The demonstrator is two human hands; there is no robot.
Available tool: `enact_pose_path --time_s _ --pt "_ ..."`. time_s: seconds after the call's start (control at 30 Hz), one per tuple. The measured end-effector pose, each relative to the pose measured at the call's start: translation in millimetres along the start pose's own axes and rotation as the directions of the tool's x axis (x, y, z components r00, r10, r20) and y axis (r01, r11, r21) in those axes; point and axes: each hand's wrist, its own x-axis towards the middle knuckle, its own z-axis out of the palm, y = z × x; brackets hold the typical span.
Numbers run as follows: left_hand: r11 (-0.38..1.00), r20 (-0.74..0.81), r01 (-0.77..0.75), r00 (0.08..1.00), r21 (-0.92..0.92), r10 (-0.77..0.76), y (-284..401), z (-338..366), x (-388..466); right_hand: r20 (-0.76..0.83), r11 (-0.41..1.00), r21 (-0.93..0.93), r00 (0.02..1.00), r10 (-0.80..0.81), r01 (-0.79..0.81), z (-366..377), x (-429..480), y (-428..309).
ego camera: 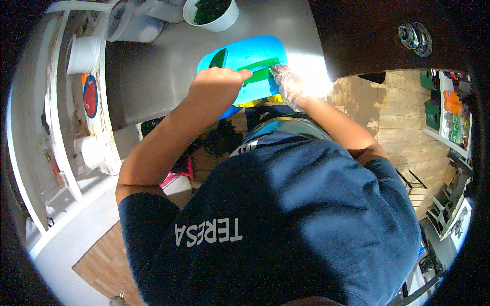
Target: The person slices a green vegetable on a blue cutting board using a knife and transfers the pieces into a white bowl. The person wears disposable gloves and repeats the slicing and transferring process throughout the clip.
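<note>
A light blue cutting board (254,48) lies on the metal table before me. My left hand (218,84), bare and curled, is over its left part, with a finger reaching to two long green pieces (264,72), apparently vegetable; what its palm holds is hidden. Beyond this hand, a dark green pointed piece (218,58) shows on the board. My right hand (289,84), in a clear plastic glove, has its fingertips on the right ends of the long green pieces. A white tub (218,25) of dark green pieces stands at the back.
Translucent plastic containers (139,26) stand at the back left of the metal table (168,69). A worn white shelf unit (109,126) runs along the left, with white tubs on it. Yellow things (249,103) show at the board's near edge. A metal object (415,38) lies on the dark surface at right.
</note>
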Motion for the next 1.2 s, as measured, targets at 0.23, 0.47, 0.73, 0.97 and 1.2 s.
enact_pose_path --time_s 0.23,0.47,0.73,0.97,1.2 --pt "0.994 -0.064 -0.04 0.997 0.1 0.046 4.1 -12.9 5.1 0.114 0.796 -0.567 0.977 -0.179 0.212 -4.8 -8.4 -7.1" --pt "0.995 -0.128 -0.102 0.987 -0.006 0.101 -5.9 -4.6 11.6 0.099 0.912 -0.391 0.991 -0.09 0.122 -3.4 -3.2 -5.1" --pt "0.996 0.17 -0.004 0.985 0.086 -0.011 -14.4 -19.9 7.8 0.183 0.963 -0.264 0.978 0.103 -0.052 -10.1 0.2 -16.0" --pt "0.98 0.482 0.154 0.854 0.127 -0.196 -21.3 -35.5 -13.7 0.117 0.939 -0.343 0.993 0.033 0.009 -3.8 3.2 -9.3" --pt "0.971 0.245 -0.005 0.968 0.241 -0.056 -3.0 -37.9 -15.4 0.135 0.988 0.003 0.979 0.15 -0.152 -5.2 0.4 -12.2"
